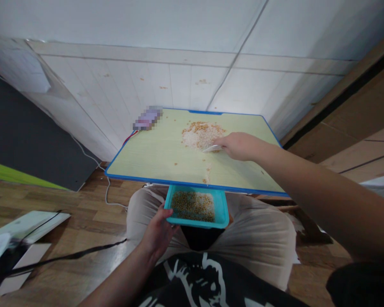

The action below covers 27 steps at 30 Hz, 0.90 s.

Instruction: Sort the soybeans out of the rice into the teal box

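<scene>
Head view, going left to right: a dark grey panel (35, 136) stood at the far left, with a pale cable (80, 147) trailing along the wood floor (92, 209) just beside it. Next up was my pale yellow surface (153, 149) with the blue edging. A red cord (129, 137) hung by its left edge, near a purple thing (149, 118) in the back left corner that was too pixelated to make out.

My left hand (161, 230) was curled onto the left side of a teal tray (222, 209), thumb up on the rim, the other fingers mostly hidden. The tray was over my lap, just below the front edge, with yellowish beans (185, 204) and some white grains (205, 200) in it.

Toward the back of the surface, around the middle, lay a loose pile (196, 136) of white grains and beans, with a few bits (208, 170) nearer the front edge. My right hand (240, 146) came in from the right, pinched closed on a flat white scraper (212, 148), which sat at the near side of the pile. Brown wooden furniture (348, 115) stood past my right arm.
</scene>
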### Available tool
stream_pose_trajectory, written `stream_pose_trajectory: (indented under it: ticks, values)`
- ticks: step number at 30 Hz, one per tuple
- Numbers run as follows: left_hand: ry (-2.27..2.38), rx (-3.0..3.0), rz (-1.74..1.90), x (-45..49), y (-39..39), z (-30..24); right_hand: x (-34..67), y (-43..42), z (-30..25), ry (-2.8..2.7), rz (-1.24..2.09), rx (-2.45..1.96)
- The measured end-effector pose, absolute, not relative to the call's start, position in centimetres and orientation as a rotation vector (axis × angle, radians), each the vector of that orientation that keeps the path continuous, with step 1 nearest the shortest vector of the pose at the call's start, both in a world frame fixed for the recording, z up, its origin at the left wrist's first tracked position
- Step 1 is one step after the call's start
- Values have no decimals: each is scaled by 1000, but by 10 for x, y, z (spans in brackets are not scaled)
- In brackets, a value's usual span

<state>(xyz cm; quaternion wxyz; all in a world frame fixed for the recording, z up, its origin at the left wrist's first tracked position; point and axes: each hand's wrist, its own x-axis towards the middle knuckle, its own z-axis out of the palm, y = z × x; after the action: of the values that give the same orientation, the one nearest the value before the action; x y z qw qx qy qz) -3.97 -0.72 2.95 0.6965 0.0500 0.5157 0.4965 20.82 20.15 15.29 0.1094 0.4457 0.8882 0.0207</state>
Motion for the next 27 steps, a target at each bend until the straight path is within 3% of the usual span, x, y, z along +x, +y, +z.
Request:
stream_pose_trajectory:
  ticks: [14, 27]
  values:
    - [1187, 137, 1096, -38, -6, 34, 200, 199, 170, 2754, 12, 1316]
    - [1156, 126, 1127, -37, -8, 29, 68, 199, 177, 3116, -127, 815]
